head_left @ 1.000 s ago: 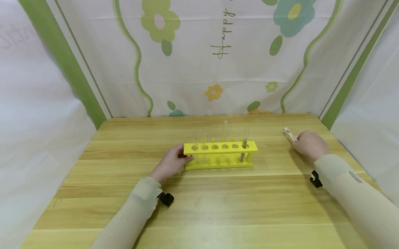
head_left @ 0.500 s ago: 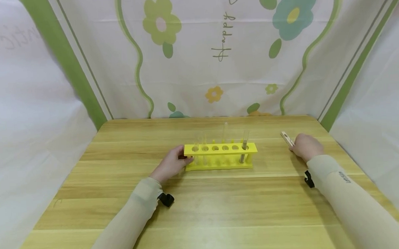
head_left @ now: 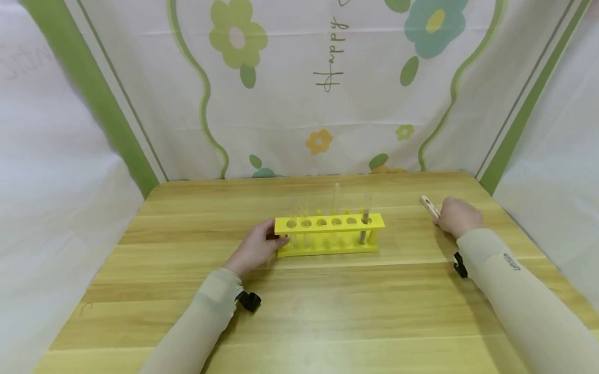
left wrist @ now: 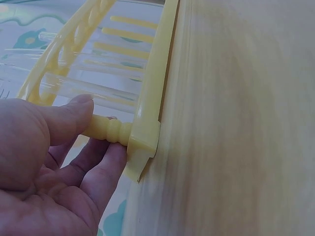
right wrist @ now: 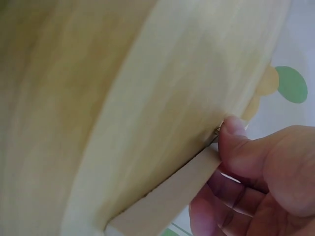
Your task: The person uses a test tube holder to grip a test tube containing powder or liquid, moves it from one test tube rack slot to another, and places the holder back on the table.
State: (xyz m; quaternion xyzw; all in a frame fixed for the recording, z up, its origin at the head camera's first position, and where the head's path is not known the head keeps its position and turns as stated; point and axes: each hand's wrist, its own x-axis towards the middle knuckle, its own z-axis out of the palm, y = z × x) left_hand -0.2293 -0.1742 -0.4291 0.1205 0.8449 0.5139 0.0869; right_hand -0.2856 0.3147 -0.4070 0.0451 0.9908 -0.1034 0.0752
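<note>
A yellow test tube rack (head_left: 329,223) stands upright on the table. My left hand (head_left: 254,247) grips its left end. In the left wrist view, thumb and fingers pinch the yellow end post (left wrist: 110,129). Clear test tubes (left wrist: 93,92) stand in the holes on the left. One tube (head_left: 365,215) in the rightmost hole has dark grey contents. Another clear tube (head_left: 336,196) rises behind the rack's top bar. To the right, my right hand (head_left: 460,218) holds a wooden test tube clamp (head_left: 429,206) by one end, low over the table; the right wrist view shows its flat side (right wrist: 167,194).
The wooden table (head_left: 305,315) reaches back to a printed fabric wall (head_left: 285,98) with flowers. White fabric panels hang at both sides. A black strap piece (head_left: 249,301) shows at the left wrist, another (head_left: 460,265) at the right.
The right hand has moved slightly left with the clamp, mostly in the first half second. The left hand stays on the rack, which has not visibly moved on the table.
</note>
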